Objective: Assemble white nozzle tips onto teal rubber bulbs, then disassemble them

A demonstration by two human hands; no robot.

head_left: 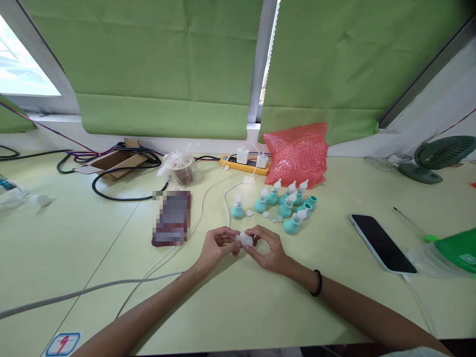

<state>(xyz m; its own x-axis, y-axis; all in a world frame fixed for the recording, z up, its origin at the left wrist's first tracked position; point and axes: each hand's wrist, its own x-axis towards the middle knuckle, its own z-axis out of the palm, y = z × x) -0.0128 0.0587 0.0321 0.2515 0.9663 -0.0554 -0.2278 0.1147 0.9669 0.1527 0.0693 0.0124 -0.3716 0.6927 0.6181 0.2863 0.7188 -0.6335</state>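
Between my two hands is a small translucent white plastic piece [244, 239], held just above the table. My left hand [219, 245] pinches its left end between thumb and fingers. On the other end, the thumb and forefinger of my right hand [269, 249] close in a ring shape. Beyond my hands stand several teal bulbs with clear white nozzle tips, such as a nasal aspirator [292, 223] near my right hand and another aspirator [237, 207] farther left. A teal bulb without a tip [305, 208] lies among them. Loose clear parts [275, 217] lie in front of the group.
A red bubble-wrap bag [297, 156] and a yellow power strip [245, 165] sit at the back. White cables cross the table left of my hands, near a dark red phone [171, 218]. Rightward are a phone [383, 243], a green container [455, 253] and a fan [442, 153].
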